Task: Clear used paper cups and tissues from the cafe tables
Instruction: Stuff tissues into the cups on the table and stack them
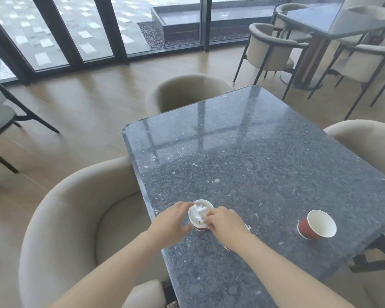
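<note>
Head view, hands: the left hand (171,221) grips the side of a red paper cup (200,227), thumb at the rim. The right hand (222,223) has curled fingertips on the crumpled tissue (199,212) in that cup's mouth and seems to pinch it. The two hands are close together, with the cup between them.
Head view, location: the cup stands on the dark speckled desk (242,163), near its left front edge and beside a beige armchair (76,207). A second red paper cup (317,224) sits well apart to the right, and its white inside shows nothing in it.
Head view, hidden: a red sliver shows under the right wrist, but what it is cannot be told.
Handling: both cups are likely light and thin-walled and would buckle under a hard squeeze, so a gentle wrap around the mid-wall suits them best. The tissue is soft and compressible, and it could spring out unless it is pushed well below the rim.
Orientation: the held cup's long axis is roughly vertical, mouth up and wider than the base. The second cup also appears upright, and its apparent lean to the right is probably from the wide lens.
</note>
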Action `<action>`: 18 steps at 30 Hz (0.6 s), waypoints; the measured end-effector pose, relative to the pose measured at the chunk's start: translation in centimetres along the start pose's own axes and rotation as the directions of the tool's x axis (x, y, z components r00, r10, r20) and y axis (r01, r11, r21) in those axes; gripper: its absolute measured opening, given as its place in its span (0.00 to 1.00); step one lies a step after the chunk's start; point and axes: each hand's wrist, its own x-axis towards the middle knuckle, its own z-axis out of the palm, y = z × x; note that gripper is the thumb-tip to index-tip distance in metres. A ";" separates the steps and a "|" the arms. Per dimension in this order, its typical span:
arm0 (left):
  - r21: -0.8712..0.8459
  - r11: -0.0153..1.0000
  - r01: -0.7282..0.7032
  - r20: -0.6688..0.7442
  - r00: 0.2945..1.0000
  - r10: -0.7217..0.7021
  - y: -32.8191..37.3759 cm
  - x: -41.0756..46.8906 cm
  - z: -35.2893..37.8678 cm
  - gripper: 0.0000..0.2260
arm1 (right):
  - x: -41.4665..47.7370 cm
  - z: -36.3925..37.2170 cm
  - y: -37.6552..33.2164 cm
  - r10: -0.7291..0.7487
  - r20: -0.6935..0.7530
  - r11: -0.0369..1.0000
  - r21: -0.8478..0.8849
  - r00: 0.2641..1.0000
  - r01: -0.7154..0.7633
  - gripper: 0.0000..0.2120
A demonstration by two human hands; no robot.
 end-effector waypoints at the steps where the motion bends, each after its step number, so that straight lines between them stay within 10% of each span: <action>1: 0.005 1.000 -0.006 0.001 1.000 0.006 0.1 0.0 0.1 0.23 | -0.2 0.2 0.2 -0.006 0.000 1.000 0.027 1.000 0.006 0.14; 11: -0.036 0.994 -0.106 -0.078 0.992 0.103 2.3 1.5 0.4 0.17 | -4.0 0.3 2.8 0.160 -0.169 0.969 0.213 0.973 -0.122 0.16; 18: 0.102 0.986 -0.129 0.021 0.992 0.128 2.7 3.3 2.0 0.28 | -6.5 1.9 4.0 0.279 -0.033 0.936 0.232 0.960 -0.264 0.34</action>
